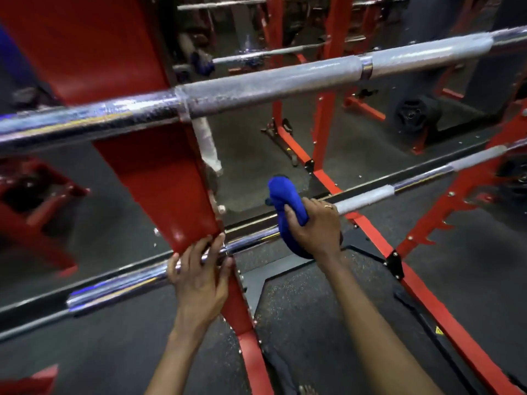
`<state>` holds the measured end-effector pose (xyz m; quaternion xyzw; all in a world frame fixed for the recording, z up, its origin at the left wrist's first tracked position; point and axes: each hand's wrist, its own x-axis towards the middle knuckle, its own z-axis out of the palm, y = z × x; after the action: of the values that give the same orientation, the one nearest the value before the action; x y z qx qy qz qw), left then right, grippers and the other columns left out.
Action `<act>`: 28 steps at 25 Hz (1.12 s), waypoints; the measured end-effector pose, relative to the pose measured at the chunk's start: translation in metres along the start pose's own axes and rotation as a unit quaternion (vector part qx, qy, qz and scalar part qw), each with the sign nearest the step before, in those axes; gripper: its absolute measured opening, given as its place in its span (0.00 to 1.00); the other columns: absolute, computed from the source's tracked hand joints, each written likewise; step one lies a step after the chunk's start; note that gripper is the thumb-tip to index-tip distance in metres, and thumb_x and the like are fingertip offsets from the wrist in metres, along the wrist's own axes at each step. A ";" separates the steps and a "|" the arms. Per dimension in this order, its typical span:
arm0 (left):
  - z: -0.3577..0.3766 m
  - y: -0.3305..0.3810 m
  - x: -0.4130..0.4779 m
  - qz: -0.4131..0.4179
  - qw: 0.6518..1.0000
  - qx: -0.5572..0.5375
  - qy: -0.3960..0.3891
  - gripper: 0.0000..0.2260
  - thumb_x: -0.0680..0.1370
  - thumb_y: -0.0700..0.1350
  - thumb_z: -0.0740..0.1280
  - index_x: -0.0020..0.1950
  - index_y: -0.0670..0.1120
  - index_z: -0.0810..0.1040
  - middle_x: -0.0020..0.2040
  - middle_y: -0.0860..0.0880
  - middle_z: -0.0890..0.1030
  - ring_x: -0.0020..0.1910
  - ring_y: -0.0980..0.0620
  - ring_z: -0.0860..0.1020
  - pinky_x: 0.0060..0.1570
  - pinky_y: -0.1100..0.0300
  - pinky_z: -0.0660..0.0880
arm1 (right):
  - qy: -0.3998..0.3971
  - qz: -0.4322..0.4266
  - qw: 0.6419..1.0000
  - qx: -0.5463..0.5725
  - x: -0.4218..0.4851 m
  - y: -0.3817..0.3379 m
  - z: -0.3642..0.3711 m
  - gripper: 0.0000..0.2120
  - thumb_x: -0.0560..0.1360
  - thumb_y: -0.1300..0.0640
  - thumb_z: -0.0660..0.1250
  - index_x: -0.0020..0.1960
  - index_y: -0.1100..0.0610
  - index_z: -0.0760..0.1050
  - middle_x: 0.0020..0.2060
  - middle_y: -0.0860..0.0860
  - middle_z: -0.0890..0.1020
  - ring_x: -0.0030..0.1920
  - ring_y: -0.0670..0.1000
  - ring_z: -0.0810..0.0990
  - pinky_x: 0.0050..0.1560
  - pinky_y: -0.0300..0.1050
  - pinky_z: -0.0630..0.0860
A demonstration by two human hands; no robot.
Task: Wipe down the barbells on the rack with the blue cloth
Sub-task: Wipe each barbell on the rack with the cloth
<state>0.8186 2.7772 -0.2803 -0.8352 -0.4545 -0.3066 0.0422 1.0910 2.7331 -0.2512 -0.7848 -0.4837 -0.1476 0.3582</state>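
A wide gap stands open between the upper barbell [256, 86] and the lower barbell [368, 198], right of the red upright [159, 178] that walls off its left side. Along the lower barbell, the stretch beyond the right hand [316, 226] and its blue cloth [281, 195] runs unblocked to the far red frame [427, 220]. The left hand [199, 277] takes up the spot where bar meets upright.

Dark speckled rubber floor [299, 323] spreads across the gym under dim light. Farther red steel frames [322, 115] stand bolted behind, black weight plates [413, 112] stacked beside them at right. A yellow warning sticker [439, 331] marks the black platform mat [285, 269].
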 end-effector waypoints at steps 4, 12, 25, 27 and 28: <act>-0.008 0.008 0.000 -0.019 1.000 0.001 -0.007 0.20 0.82 0.57 0.57 0.73 0.57 0.74 0.65 0.49 0.75 0.64 0.46 0.75 0.68 0.43 0.59 | 0.009 -0.049 0.996 0.078 -0.032 -0.022 0.012 0.14 0.76 0.43 0.69 0.46 0.54 0.76 0.44 0.53 0.81 0.48 0.58 0.78 0.55 0.54 0.71; -0.022 -0.032 -0.021 -0.027 0.999 0.031 -0.011 0.28 0.81 0.61 0.59 0.75 0.45 0.70 0.69 0.44 0.73 0.72 0.41 0.69 0.73 0.46 0.58 | 0.049 0.023 0.971 0.232 -0.074 0.013 0.029 0.32 0.73 0.58 0.67 0.76 0.57 0.66 0.79 0.54 0.65 0.82 0.57 0.56 0.82 0.58 0.52; -0.009 -0.043 -0.025 -0.024 0.999 0.045 0.018 0.24 0.81 0.57 0.62 0.75 0.50 0.71 0.69 0.44 0.71 0.71 0.41 0.68 0.73 0.42 0.56 | 0.045 0.586 0.397 0.705 -0.063 -0.097 0.030 0.26 0.82 0.34 0.52 0.53 0.54 0.78 0.45 0.53 0.84 0.47 0.56 0.81 0.49 0.49 0.78; -0.008 -0.044 -0.025 -0.024 0.999 0.045 0.018 0.24 0.82 0.59 0.60 0.76 0.50 0.71 0.69 0.45 0.71 0.72 0.42 0.67 0.73 0.43 0.55 | -0.027 0.599 0.376 0.706 -0.070 -0.105 0.038 0.29 0.80 0.32 0.53 0.60 0.56 0.77 0.55 0.60 0.80 0.52 0.61 0.79 0.51 0.56 0.79; -0.008 -0.045 -0.025 -0.022 0.999 0.044 0.016 0.25 0.82 0.59 0.59 0.76 0.50 0.71 0.70 0.45 0.71 0.72 0.42 0.66 0.73 0.43 0.54 | -0.039 0.609 0.376 0.697 -0.070 -0.105 0.036 0.29 0.80 0.33 0.54 0.60 0.56 0.77 0.56 0.60 0.80 0.52 0.62 0.79 0.49 0.56 0.81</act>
<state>0.7699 2.7823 -0.2969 -0.8173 -0.4852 -0.3005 0.0791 0.9616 2.7422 -0.2726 -0.3457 0.1794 0.5304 0.7530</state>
